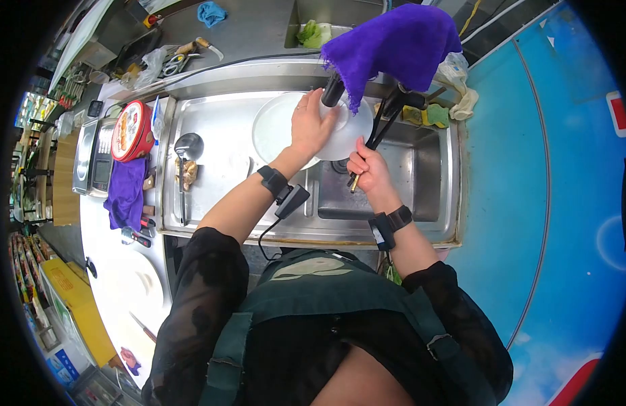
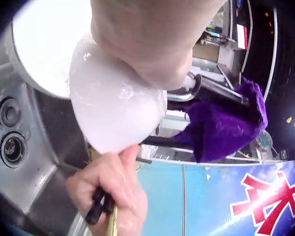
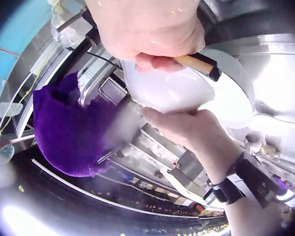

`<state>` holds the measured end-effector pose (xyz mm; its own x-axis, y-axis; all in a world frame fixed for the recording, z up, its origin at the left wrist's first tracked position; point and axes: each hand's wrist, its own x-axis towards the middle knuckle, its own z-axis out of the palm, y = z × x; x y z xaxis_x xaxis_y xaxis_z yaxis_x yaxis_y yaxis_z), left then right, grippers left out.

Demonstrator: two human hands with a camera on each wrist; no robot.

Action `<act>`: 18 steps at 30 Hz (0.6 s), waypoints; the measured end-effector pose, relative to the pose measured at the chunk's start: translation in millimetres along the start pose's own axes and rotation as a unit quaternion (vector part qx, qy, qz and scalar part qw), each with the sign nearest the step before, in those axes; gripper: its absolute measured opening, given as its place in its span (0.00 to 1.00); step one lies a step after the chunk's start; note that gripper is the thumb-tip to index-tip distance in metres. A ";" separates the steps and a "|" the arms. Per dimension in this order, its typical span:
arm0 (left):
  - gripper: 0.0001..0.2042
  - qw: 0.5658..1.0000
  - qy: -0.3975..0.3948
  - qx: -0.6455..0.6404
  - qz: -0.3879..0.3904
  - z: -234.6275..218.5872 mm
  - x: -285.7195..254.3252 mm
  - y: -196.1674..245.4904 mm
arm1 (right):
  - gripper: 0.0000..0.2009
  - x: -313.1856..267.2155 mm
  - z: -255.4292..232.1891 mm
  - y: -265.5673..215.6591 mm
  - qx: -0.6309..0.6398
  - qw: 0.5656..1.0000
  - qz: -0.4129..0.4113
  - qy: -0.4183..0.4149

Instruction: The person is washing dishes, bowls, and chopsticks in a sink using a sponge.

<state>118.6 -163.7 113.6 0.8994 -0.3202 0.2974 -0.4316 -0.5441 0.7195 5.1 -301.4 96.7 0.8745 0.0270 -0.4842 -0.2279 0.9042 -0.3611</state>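
A white bowl [image 1: 357, 132] is held tilted over the sink by my left hand [image 1: 311, 128], close under the black-ended faucet [image 1: 332, 90]. In the left wrist view, the bowl's smooth wet side [image 2: 118, 113] faces the camera. My right hand [image 1: 370, 169] grips a few slim black and gold chopsticks [image 1: 375, 135], their ends poking out below the fist. The right thumb lies right at the bowl's edge in the left wrist view. Behind the left hand, a large white dish [image 1: 269, 128] rests on the steel drainboard.
A purple cloth [image 1: 394, 44] hangs over the faucet area. The sink basin [image 1: 421, 179] lies under the right hand. On the drainboard are a ladle [image 1: 188, 145] and brown food pieces [image 1: 188, 174]. A sponge [image 1: 436, 116] sits at the back right, beside the blue panel [image 1: 509, 203].
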 end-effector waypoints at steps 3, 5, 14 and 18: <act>0.30 0.983 0.048 0.119 0.128 -9.0 -15.0 28.5 | 0.09 1.0 3.5 1.1 -0.010 1.000 0.003 0.004; 0.29 0.945 0.018 0.223 0.238 -12.6 -21.1 39.2 | 0.08 4.0 0.4 4.3 -0.016 1.000 0.015 0.010; 0.25 0.961 -0.205 0.158 -0.101 -41.9 29.7 26.6 | 0.07 13.8 15.9 17.5 -0.021 0.998 0.055 0.012; 0.27 0.971 -0.144 -0.032 -0.185 -65.7 25.8 -34.2 | 0.08 19.6 25.8 15.1 -0.041 0.998 0.056 0.000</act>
<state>161.1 -102.4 137.9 0.9315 -0.3209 -0.1715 -0.0680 -0.6165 0.7844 29.8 -276.2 102.3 0.8412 0.1258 -0.5259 -0.3585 0.8579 -0.3682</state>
